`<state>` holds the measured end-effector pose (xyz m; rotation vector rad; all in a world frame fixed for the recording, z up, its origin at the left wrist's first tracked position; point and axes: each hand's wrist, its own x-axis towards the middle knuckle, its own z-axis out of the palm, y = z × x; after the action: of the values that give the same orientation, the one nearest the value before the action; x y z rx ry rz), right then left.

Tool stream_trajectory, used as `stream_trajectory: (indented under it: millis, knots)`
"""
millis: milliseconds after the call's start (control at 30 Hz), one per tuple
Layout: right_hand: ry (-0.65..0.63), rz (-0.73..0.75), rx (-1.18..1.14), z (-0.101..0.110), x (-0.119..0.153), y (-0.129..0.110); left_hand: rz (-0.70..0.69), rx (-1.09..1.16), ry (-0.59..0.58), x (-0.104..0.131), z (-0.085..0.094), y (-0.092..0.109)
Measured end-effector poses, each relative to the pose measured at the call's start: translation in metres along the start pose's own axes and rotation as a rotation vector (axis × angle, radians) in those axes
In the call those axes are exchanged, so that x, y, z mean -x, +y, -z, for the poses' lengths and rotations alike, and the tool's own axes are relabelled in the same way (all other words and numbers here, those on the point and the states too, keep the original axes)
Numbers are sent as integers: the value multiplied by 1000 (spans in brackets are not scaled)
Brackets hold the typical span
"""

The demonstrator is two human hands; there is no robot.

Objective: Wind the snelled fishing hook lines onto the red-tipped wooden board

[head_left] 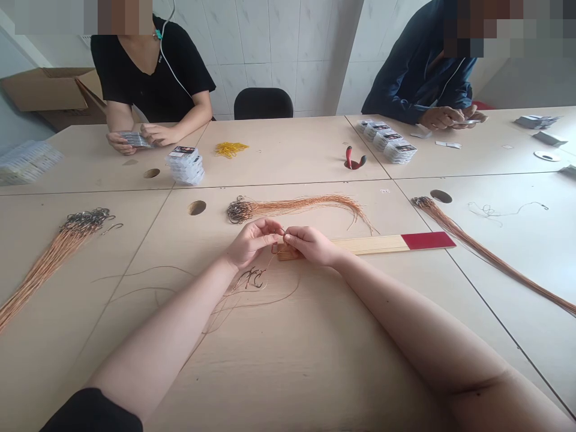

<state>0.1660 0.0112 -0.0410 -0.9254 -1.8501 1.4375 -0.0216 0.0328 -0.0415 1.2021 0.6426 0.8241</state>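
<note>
My left hand (254, 241) and my right hand (310, 245) meet at the middle of the table, fingertips pinched close together. Between them shows a small dark piece, part of a hook or line, too small to make out fully. Beneath my right hand lies a flat wooden strip (373, 245) with a red end. Several loose hooks (254, 278) with thin copper-coloured lines rest beside my left wrist. Just beyond my hands is a bundle of hooks (240, 210) with long orange-brown lines (315, 203) stretching right.
More hook bundles lie at left (85, 222) and right (486, 249). Across the table two people handle small packs. Stacked packs (185, 165), yellow bands (230, 149), red-handled pliers (354, 159) and round table holes (197, 207) are farther back.
</note>
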Motion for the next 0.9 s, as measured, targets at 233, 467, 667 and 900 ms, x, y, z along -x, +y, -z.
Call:
stream_trajectory:
  millis: [233,467,667,900]
  knots:
    - [58,-9,109,4,0,1,2,-50,29,-1,1,-2]
    - [30,-40,39,5,-1,0,6,-9,13,1,0,-1]
    - [-87,-13,-1,5,0,-4,17,13,22,1,1,-2]
    - [-91,91,129,5,-1,2,-4,26,1,1,1,-2]
